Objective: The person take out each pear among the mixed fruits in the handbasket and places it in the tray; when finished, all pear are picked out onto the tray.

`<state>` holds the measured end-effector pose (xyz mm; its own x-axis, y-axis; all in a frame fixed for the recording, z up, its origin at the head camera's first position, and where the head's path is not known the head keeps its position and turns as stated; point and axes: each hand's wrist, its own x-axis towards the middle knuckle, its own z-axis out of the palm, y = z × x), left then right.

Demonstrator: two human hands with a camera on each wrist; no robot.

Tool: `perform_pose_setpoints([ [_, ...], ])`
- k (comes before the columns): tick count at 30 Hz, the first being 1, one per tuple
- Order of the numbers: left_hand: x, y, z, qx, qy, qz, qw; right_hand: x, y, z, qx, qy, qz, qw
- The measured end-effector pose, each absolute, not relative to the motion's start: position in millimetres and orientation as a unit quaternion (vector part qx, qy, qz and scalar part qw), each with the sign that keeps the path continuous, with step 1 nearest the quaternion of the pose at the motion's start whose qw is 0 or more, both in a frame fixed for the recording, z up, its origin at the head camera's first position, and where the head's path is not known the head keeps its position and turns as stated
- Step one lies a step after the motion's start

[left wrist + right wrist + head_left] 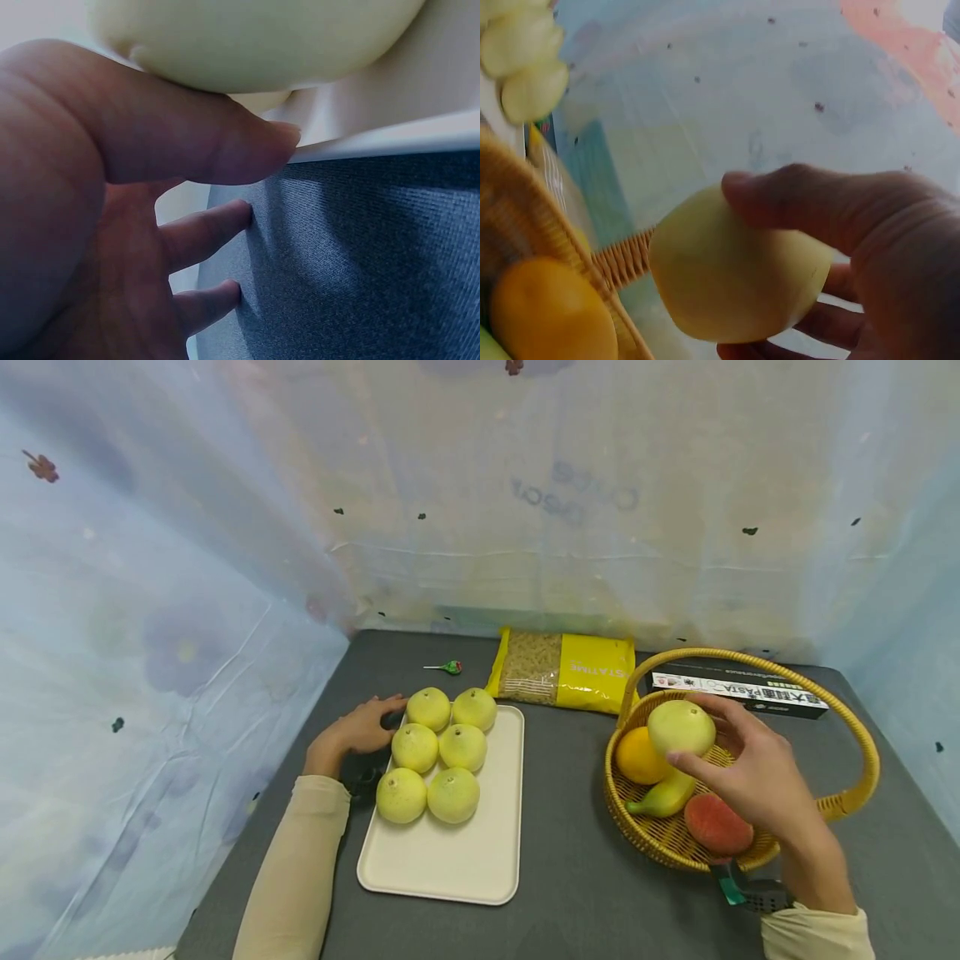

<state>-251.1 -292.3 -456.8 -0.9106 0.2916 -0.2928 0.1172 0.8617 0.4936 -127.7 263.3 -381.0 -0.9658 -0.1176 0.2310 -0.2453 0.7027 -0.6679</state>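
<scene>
My right hand point(757, 768) grips a round, pale yellow-green fruit point(681, 727) between thumb and fingers, over the wicker basket point(617, 806). In the right wrist view, the held fruit point(735, 270) tapers slightly. An orange point(642, 756), a green-yellow banana point(664, 797) and a peach point(718, 823) lie inside the basket. My left hand point(363, 727) rests at the left edge of the cream tray point(450, 872), its fingers spread. In the left wrist view, its thumb point(232, 146) lies along the tray's edge, under a fruit's side. Several matching fruits point(462, 747) sit in two columns on the tray.
A yellow pasta bag point(596, 668) lies behind, between tray and basket. A lollipop point(450, 667) is near the table's back edge. Behind the basket lies a black pasta box point(750, 689). The basket's tall handle point(855, 727) arches up at the right. Patterned cloth point(525, 527) hangs around the table.
</scene>
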Motion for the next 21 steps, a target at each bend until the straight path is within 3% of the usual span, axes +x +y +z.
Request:
perform_pose_setpoints([
  [7, -251.3, -293.1, -458.0, 0.114, 0.946, 0.245, 0.179, -113.6, 230.0, -382.6, 0.188, -0.866, 0.451, 0.102],
  [15, -250.9, -293.2, -459.7, 0.107, 0.947, 0.244, 0.182, -110.2, 187.0, -397.5, 0.28, -0.802, 0.527, 0.0],
  [21, -250.4, -292.9, -459.0, 0.108, 0.945, 0.248, 0.182, -112.1, 150.9, -411.7, 0.348, -0.768, 0.537, -0.034],
])
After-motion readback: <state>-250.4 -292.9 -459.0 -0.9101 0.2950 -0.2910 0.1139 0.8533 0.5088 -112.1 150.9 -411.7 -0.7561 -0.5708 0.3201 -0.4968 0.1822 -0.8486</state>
